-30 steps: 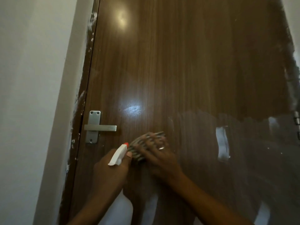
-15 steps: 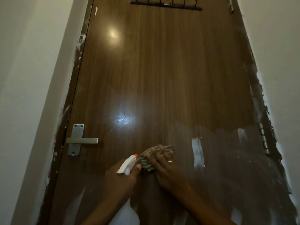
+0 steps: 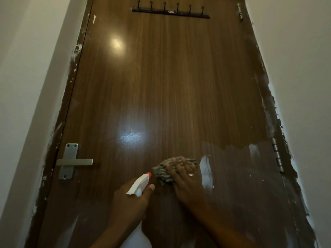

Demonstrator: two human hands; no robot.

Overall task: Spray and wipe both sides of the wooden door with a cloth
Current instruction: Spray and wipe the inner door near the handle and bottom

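1. Head view: the left grip (image 3: 130, 199) has its fingers curled round the neck of the spray bottle (image 3: 140, 183). The bottle's white trigger head and red nozzle tip point up and to the right, toward the door. The pale bottle body hangs below this grip at the bottom edge.
2. The right grip (image 3: 186, 183) is just right of the left grip. Its fingers are spread and fairly straight, pressing the cloth against the door. One finger wears a ring (image 3: 191, 174).
3. The cloth (image 3: 164, 173) is grey, patterned and bunched. It lies under the right grip's fingers and sticks out to their left and above them. The red nozzle is just to its left.
4. The wooden door (image 3: 161, 86) is dark brown and glossy, and stands behind both grips.
5. A smeared patch (image 3: 241, 176), dull and streaky, spreads right of and below the right grip. A white streak (image 3: 206, 170) runs just right of its fingers.
6. The door handle (image 3: 75, 161) is a silver lever on a plate, well left of the left grip.
7. The hook rail (image 3: 170, 12) is dark, with six hooks, far above both grips.
8. The hinge (image 3: 277, 154) is at the door edge, well right of the right grip.
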